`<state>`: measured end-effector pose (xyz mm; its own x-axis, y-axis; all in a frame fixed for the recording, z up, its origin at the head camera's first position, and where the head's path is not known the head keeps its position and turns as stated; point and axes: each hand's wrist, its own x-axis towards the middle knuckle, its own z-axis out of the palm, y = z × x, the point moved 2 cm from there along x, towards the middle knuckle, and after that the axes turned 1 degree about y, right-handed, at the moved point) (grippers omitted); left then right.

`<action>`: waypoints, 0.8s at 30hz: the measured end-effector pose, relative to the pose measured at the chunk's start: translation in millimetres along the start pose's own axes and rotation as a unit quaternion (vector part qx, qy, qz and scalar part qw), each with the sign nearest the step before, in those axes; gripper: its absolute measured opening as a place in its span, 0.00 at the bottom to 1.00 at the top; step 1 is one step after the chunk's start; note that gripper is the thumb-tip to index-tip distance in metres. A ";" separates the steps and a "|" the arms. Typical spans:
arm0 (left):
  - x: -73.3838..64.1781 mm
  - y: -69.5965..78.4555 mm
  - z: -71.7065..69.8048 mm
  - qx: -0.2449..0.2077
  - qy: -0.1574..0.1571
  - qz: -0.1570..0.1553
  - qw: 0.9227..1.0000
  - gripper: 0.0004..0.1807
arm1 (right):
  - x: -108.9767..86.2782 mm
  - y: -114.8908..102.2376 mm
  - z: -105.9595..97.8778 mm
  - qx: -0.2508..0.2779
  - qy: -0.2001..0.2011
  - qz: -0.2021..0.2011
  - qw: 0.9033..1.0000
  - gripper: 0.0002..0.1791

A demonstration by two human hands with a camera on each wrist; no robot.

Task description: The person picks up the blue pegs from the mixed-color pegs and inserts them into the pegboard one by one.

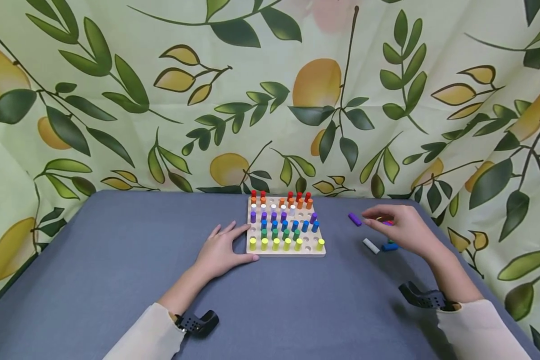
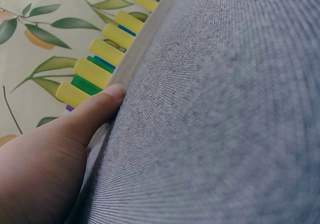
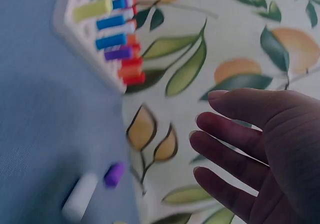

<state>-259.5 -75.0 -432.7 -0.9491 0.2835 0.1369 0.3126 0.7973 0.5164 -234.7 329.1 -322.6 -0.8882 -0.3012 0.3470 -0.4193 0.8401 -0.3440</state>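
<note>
A wooden pegboard (image 1: 316,253) holds rows of coloured pegs: yellow at the front, then green, blue, purple, white, orange and red. At its front left corner my left hand (image 1: 220,252) rests, thumb on the front edge and index finger at the left side. In the left wrist view the thumb (image 2: 102,106) presses against the board's edge. My right hand (image 1: 400,225) hovers to the right over loose pegs, its fingers extended and nothing between them. Near its fingertips lie a purple peg (image 1: 354,219), a white peg (image 1: 371,246) and a blue peg (image 1: 389,247).
More loose pegs lie partly hidden under the right hand. A blue-grey cloth (image 1: 117,280) covers the table. Close behind the board hangs a leaf-and-fruit patterned curtain (image 1: 261,130), which also runs along the table's right edge.
</note>
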 end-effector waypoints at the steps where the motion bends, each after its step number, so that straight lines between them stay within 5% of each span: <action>1: 0.1 0.3 -0.1 0.000 -0.001 0.000 1.000 0.48 | -4.8 4.3 -0.6 0.003 0.000 0.007 1.000 0.08; 14: 1.9 2.6 0.2 0.000 -0.003 -0.002 1.000 0.47 | -51.9 51.4 -2.3 0.020 0.017 0.104 0.994 0.09; 24: 2.0 0.7 1.0 0.001 -0.003 -0.007 1.000 0.48 | -55.7 69.5 10.6 0.006 -0.001 0.114 0.993 0.12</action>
<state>-261.2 -73.3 -432.9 -0.9534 0.2753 0.1235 0.2986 0.8024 0.5167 -216.4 399.5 -375.1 -0.9607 -0.1034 0.2575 -0.2085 0.8811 -0.4244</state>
